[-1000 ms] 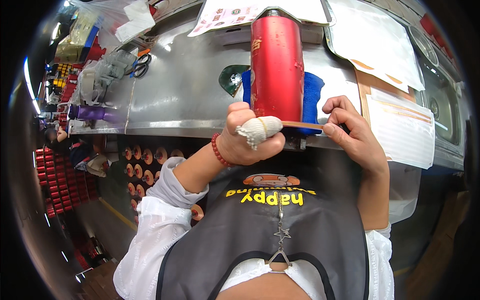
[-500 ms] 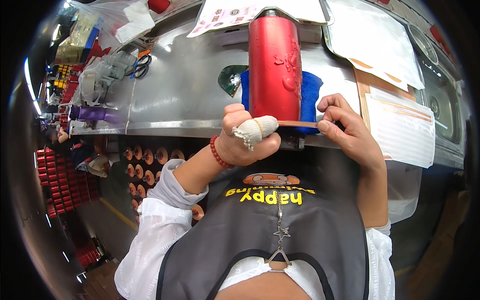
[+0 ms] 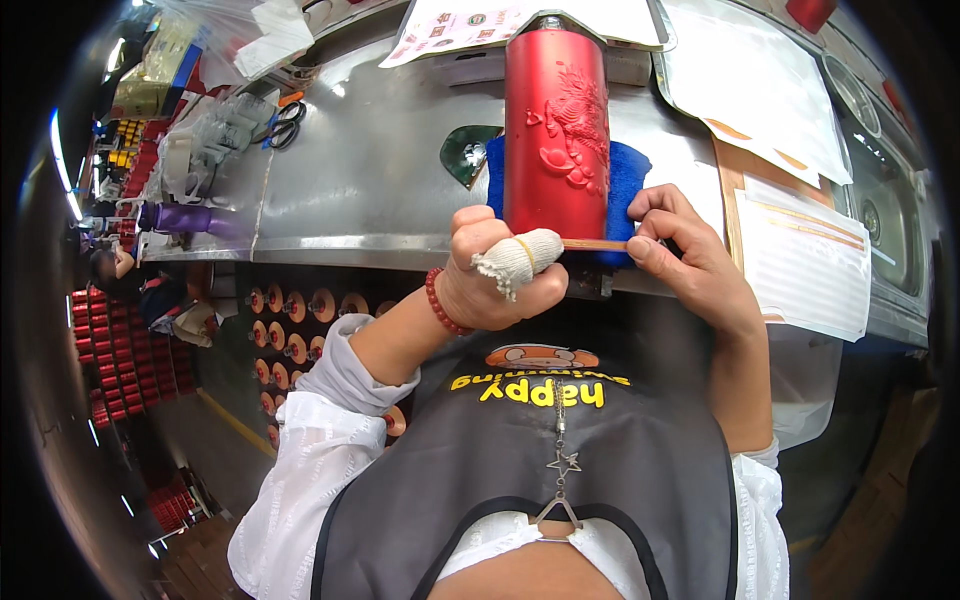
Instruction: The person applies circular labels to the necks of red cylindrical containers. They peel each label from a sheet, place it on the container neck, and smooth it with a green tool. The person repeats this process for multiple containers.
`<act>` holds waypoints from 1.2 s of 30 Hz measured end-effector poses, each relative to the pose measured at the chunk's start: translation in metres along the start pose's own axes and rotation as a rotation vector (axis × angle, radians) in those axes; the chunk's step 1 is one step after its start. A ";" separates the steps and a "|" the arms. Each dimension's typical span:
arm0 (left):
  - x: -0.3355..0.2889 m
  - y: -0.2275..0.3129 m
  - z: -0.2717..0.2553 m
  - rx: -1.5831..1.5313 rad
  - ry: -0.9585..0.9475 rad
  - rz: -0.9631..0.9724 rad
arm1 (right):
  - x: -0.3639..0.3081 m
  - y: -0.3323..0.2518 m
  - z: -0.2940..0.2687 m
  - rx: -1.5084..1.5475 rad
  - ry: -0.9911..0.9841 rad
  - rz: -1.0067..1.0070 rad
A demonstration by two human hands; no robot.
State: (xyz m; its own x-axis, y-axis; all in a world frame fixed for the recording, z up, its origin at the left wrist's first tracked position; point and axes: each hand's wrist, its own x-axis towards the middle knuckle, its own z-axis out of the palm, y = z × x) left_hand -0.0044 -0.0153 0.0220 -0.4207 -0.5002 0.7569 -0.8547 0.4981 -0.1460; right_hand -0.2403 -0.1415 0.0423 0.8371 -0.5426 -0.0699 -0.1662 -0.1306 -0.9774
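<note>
The red bottle (image 3: 548, 140) hides part of the blue cloth (image 3: 627, 178), the right fingers (image 3: 656, 258) cover the thin strip's (image 3: 596, 245) end, and faraway red things (image 3: 138, 365) look blurry.

Tally, clock centred on the bottle: you had one red bottle (image 3: 557, 130), one left hand (image 3: 478, 288) at 7, one right hand (image 3: 692, 252) at 4, one brown strip (image 3: 597, 245), one pair of scissors (image 3: 285, 127) at 9, one sink (image 3: 905, 240) at 3.

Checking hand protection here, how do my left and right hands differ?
Your left hand has a white cloth cover on one digit; your right hand shows only bare ones. The left wears a red bead bracelet; the right doesn't. The left is curled like a fist; the right pinches. Both hold the copper-coloured strip.
</note>
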 end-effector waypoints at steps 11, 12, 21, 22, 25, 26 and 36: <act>0.022 -0.008 0.001 -0.103 -0.074 0.117 | -0.002 0.004 0.002 -0.011 0.033 -0.006; 0.013 -0.005 -0.003 -0.070 -0.044 0.079 | -0.002 0.002 0.003 -0.007 0.034 -0.008; 0.014 -0.008 -0.001 -0.214 -0.117 0.030 | 0.003 0.008 0.007 -0.070 0.068 -0.077; 0.028 -0.008 -0.002 -0.142 -0.132 0.118 | 0.002 0.008 0.007 -0.072 0.062 -0.075; 0.042 -0.010 0.000 -0.122 -0.196 0.248 | -0.001 0.007 0.006 -0.071 0.051 -0.056; 0.037 -0.009 0.000 -0.136 -0.167 0.191 | -0.002 0.006 0.006 -0.069 0.047 -0.041; 0.014 0.003 -0.004 -0.093 -0.117 0.030 | 0.002 0.008 0.008 -0.110 0.084 -0.116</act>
State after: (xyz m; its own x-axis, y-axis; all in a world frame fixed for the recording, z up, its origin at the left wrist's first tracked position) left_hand -0.0114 -0.0182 0.0350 -0.4827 -0.5602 0.6732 -0.8117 0.5748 -0.1037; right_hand -0.2353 -0.1370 0.0322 0.8081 -0.5856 0.0632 -0.1310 -0.2833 -0.9500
